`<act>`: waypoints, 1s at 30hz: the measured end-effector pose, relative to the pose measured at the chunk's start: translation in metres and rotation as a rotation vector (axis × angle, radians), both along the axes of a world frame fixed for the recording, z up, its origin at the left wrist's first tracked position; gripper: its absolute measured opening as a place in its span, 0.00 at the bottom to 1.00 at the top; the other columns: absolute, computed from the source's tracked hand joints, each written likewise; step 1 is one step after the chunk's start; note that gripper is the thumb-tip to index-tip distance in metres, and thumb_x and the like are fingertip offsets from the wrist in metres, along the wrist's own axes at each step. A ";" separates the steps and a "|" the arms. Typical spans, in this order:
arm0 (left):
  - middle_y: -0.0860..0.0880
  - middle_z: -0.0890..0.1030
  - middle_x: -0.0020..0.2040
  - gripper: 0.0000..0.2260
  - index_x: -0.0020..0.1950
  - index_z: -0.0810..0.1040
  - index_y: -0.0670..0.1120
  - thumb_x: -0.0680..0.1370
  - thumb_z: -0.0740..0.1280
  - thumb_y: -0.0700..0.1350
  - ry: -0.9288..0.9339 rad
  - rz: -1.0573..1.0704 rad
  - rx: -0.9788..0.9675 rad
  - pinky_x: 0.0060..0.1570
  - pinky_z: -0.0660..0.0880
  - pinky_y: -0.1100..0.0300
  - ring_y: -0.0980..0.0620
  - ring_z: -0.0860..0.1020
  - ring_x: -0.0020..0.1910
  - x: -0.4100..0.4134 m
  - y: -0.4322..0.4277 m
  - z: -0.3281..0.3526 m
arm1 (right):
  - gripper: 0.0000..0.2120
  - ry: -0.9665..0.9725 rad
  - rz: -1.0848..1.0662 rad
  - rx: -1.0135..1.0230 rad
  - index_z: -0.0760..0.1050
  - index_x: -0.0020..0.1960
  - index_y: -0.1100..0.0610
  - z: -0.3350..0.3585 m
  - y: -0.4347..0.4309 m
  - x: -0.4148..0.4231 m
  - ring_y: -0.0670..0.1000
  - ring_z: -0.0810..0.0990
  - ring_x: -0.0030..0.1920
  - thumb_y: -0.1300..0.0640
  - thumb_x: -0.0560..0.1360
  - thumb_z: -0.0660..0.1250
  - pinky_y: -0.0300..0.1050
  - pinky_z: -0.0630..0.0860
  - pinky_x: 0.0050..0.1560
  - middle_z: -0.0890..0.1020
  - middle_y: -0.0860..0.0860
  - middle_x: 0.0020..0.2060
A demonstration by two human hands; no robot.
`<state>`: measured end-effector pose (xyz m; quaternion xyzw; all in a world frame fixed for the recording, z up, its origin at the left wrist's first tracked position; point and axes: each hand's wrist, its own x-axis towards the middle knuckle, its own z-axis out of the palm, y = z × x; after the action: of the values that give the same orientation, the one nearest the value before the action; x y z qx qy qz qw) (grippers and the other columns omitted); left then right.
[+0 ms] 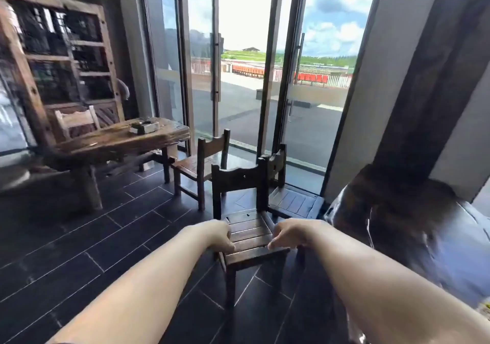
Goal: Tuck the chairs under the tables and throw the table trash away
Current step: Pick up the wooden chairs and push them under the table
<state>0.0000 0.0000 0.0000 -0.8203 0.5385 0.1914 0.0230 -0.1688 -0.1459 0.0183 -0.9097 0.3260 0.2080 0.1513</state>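
Nearest the camera, two bare forearms reach forward over the dark tiled floor (79, 237); the left hand (216, 236) grips the left edge of the seat of a small dark wooden chair (246, 227), its fingers (228, 245) curled over the slats; the right hand (287, 233) holds the opposite edge the same way, fingers narrow and wrapped on the wood. This near chair stands upright on the floor with its back away from the person, out in the open and not under any desk. Just to the right, a dark blurred mass (413, 227) crowds the lower right of the view, possibly the rounded edge of a second desk, though the blur makes it hard to say. Just beyond the held chair, touching or almost touching its back at the right, stands a second chair (291, 198); a third chair (198, 166) stands to the left of that, beside the end of a heavy rough-hewn wooden desk (119, 142). On that desk lies a small pale object (144, 127), too blurred to identify; a light-coloured chair (77, 121) shows behind it. Further left rises a tall wooden shelf frame (58, 52); at the back, glass doors (244, 78) look out on a paved yard.
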 end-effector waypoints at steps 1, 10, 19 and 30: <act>0.48 0.82 0.50 0.16 0.54 0.82 0.46 0.73 0.69 0.55 0.030 0.026 0.009 0.47 0.76 0.57 0.47 0.80 0.49 0.012 -0.004 -0.001 | 0.12 0.001 0.018 0.013 0.79 0.44 0.53 -0.005 -0.008 0.017 0.52 0.81 0.39 0.45 0.72 0.67 0.43 0.75 0.40 0.83 0.52 0.41; 0.48 0.81 0.58 0.16 0.60 0.80 0.48 0.76 0.65 0.54 0.019 0.201 0.049 0.53 0.77 0.56 0.46 0.80 0.55 0.148 -0.073 0.001 | 0.12 -0.016 0.092 0.140 0.79 0.51 0.58 -0.032 -0.105 0.193 0.53 0.81 0.38 0.50 0.75 0.69 0.38 0.74 0.34 0.77 0.50 0.36; 0.47 0.80 0.60 0.19 0.61 0.79 0.48 0.74 0.66 0.55 0.060 0.272 0.139 0.58 0.78 0.51 0.44 0.80 0.56 0.272 -0.130 -0.009 | 0.15 0.072 0.141 0.198 0.79 0.56 0.59 -0.048 -0.163 0.329 0.54 0.83 0.41 0.49 0.77 0.67 0.37 0.70 0.28 0.79 0.52 0.42; 0.46 0.80 0.60 0.17 0.62 0.79 0.46 0.77 0.66 0.54 0.092 0.205 0.123 0.52 0.75 0.54 0.44 0.79 0.56 0.497 -0.194 -0.033 | 0.14 0.023 0.056 0.210 0.77 0.56 0.56 -0.054 -0.212 0.536 0.53 0.85 0.50 0.47 0.79 0.66 0.41 0.73 0.33 0.82 0.53 0.49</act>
<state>0.4973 -0.1936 -0.0334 -0.8585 0.4393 0.2630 0.0287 0.3670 -0.3575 -0.0358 -0.8952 0.2785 0.2554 0.2361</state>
